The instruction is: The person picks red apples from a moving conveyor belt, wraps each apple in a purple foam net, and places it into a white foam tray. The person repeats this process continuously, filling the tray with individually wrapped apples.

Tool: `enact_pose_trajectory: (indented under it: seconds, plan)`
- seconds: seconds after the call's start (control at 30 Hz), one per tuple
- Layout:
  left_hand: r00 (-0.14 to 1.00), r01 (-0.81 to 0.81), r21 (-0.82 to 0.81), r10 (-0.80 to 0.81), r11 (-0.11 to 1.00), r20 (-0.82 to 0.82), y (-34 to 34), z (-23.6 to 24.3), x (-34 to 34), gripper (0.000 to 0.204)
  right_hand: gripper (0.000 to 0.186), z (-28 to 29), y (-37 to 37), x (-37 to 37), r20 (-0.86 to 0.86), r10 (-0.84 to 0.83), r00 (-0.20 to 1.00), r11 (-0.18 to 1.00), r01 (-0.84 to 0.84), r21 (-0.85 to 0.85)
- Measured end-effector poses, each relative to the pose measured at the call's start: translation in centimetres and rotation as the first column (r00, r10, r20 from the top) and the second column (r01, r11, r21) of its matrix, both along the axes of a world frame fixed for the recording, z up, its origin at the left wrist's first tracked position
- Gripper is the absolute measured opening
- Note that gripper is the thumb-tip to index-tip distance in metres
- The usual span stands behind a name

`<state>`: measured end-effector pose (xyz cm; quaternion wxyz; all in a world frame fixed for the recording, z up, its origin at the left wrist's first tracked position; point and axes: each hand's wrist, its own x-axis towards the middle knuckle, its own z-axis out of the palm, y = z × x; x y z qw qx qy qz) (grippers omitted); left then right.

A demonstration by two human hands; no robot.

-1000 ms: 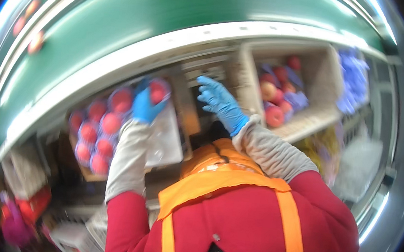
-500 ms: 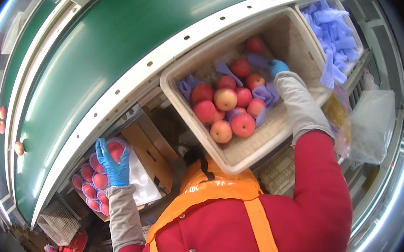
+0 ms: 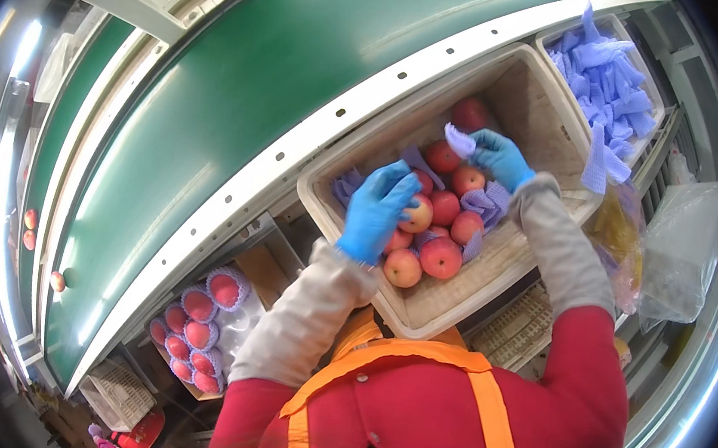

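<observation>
My left hand (image 3: 380, 211), in a blue glove, is over the left side of a bin (image 3: 418, 323) of red apples. Its fingers curl against a yellowish-red apple (image 3: 417, 216); the palm side is hidden. Closed on one end of a small lilac foam net sleeve (image 3: 459, 141), my right hand (image 3: 503, 160) is raised above the apples near the bin's far right. Other apples (image 3: 441, 258) lie loosely among lilac foam nets (image 3: 489, 204).
A tray (image 3: 250, 321) of net-wrapped apples (image 3: 225, 289) sits at lower left. Beyond the bin runs a green conveyor belt (image 3: 243, 83). Another tub (image 3: 656, 114), piled with lilac foam nets (image 3: 602, 75), stands at far right, near clear plastic bags (image 3: 681, 246).
My left hand has left the wrapped apple in the tray and moved right to the bin. My right hand has lifted a foam net and shifted slightly. The view has shifted a little.
</observation>
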<state>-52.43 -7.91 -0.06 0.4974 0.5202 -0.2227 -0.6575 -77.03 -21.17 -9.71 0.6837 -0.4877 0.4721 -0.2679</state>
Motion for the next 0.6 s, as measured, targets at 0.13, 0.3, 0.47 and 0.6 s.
enact_pose_trajectory:
  seconds: [0.13,0.3,0.47,0.6]
  plan:
    - [1.000,0.016,-0.200,-0.011,0.980,0.026,-2.4,-4.0,-2.6,0.021,0.022,11.7,7.7,6.2,0.355,0.043,0.934,0.999,-0.034,-0.031]
    - [0.990,-0.002,-0.246,0.037,0.969,0.138,-1.0,-2.2,-2.1,0.017,0.029,6.9,11.1,7.2,0.224,-0.137,0.965,0.989,0.144,-0.016]
    - [0.997,0.036,-0.405,-0.005,0.914,0.078,1.1,-1.4,-0.4,0.012,0.027,9.3,14.1,9.5,0.317,-0.157,0.935,0.988,0.151,0.045]
    - [0.997,0.066,-0.359,-0.079,0.931,-0.021,4.4,-3.0,3.7,0.009,0.020,11.9,17.0,11.4,0.284,-0.300,0.911,0.922,0.201,0.330]
